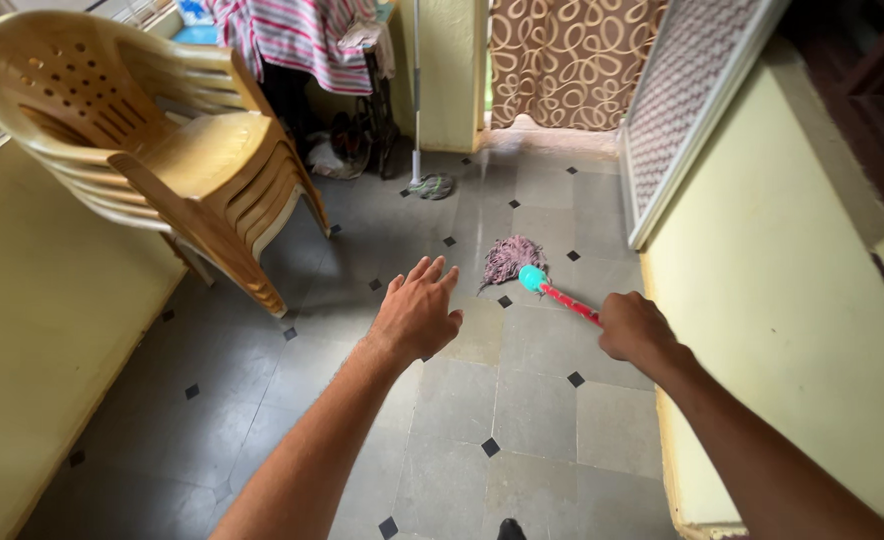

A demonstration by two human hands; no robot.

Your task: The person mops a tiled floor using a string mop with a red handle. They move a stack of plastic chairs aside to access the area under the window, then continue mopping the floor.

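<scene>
Two hands in play: the right hand (pixel 634 327) is clenched around the red handle (pixel 570 303) of one mop, whose teal collar (pixel 532 277) and pink-and-white string head (pixel 511 256) rest on the grey tiled floor (pixel 522 400), just ahead of the knuckles. The left hand (pixel 417 312) holds nothing, fingers spread wide, palm down, hovering above the tiles to the left of the mop head. Over by the left wall, one stack of tan plastic chairs (pixel 152 140), several nested, exact count hard to tell. A second mop (pixel 418 100) leans upright at the back wall, beside one patterned curtain (pixel 562 60).
</scene>
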